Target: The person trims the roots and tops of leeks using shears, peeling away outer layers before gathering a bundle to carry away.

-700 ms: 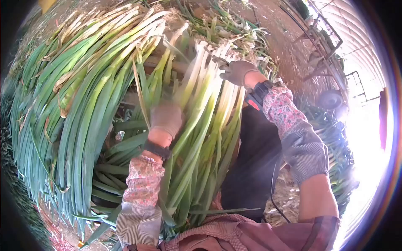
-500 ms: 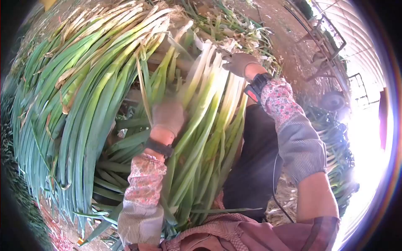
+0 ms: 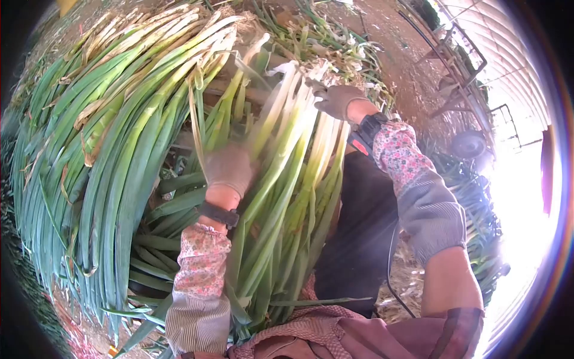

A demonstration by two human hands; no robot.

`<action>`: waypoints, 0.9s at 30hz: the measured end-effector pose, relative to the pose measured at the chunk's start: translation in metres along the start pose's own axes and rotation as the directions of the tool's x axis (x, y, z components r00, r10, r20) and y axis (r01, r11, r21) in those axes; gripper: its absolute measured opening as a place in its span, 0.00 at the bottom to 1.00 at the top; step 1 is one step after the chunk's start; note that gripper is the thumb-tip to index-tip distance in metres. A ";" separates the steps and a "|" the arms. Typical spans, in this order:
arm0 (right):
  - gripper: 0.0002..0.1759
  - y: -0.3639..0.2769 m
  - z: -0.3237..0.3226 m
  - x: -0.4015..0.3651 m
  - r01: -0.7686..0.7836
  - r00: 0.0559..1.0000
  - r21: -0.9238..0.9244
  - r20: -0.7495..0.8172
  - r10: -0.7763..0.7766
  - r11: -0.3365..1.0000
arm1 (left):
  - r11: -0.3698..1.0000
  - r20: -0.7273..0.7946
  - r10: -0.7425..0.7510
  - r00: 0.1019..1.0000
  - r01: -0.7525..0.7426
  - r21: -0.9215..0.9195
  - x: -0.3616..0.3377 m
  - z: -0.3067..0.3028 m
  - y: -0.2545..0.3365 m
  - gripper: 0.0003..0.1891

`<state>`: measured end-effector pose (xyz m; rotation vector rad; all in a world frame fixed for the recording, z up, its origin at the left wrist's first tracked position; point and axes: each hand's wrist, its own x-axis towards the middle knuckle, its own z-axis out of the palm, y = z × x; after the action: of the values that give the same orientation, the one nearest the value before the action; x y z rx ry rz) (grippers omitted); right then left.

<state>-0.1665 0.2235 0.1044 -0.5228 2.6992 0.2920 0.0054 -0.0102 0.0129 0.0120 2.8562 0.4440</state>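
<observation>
A sheaf of long green onions (image 3: 284,155) lies in front of me, white shanks up and green leaves towards my body. My left hand (image 3: 230,169), in a brownish glove, is at the left side of these shanks; its fingers are blurred and partly hidden. Beside the pale root ends, my right hand (image 3: 339,100) has its gloved fingers curled in. Whatever sits between them is too small to make out. A peeled, whitish blurred strip shows near the top of the shanks, between the two hands.
A large heap of untrimmed green onions (image 3: 113,137) fills the left. Leaf and root scraps (image 3: 353,51) lie beyond the hands. A metal frame cart (image 3: 460,78) with a wheel (image 3: 469,145) stands at the right, near more onions (image 3: 472,203). A cable (image 3: 391,263) runs by my leg.
My left hand has shifted slightly left and down and is still blurred. The right hand has moved slightly down and left beside the root ends. The whole view has shifted a little.
</observation>
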 end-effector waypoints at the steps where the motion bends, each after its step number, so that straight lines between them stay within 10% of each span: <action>1: 0.34 -0.008 -0.007 -0.005 -0.032 0.996 -0.005 0.080 0.032 0.999 | 1.000 -0.007 -0.006 1.000 0.006 -0.004 0.000 0.000 -0.002 0.26; 3: 0.34 -0.012 -0.011 -0.014 -0.065 0.985 -0.004 0.158 0.065 0.998 | 1.000 -0.027 -0.001 1.000 0.001 -0.017 -0.002 0.004 -0.004 0.26; 6: 0.34 0.008 0.003 -0.025 0.063 0.991 0.154 -0.127 -0.043 0.986 | 0.999 -0.068 0.022 0.997 -0.025 -0.032 -0.001 0.006 -0.006 0.26; 11: 0.33 -0.017 -0.018 -0.045 -0.086 0.982 0.033 0.174 0.079 0.996 | 0.998 -0.117 0.060 0.991 -0.059 0.010 0.004 0.014 -0.008 0.26; 17: 0.28 0.015 0.006 -0.046 -0.147 0.987 0.034 0.064 0.145 0.989 | 0.996 -0.101 0.055 0.993 -0.062 -0.063 0.004 0.015 -0.010 0.26; 27: 0.31 0.007 0.038 -0.099 -0.171 0.985 0.207 0.028 0.169 0.963 | 0.944 -0.343 -0.282 0.896 0.324 0.069 0.017 -0.008 -0.057 0.16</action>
<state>-0.0718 0.2711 0.1104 -0.2283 2.7271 0.0529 -0.0109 -0.0666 -0.0010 -0.5288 3.1264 0.2164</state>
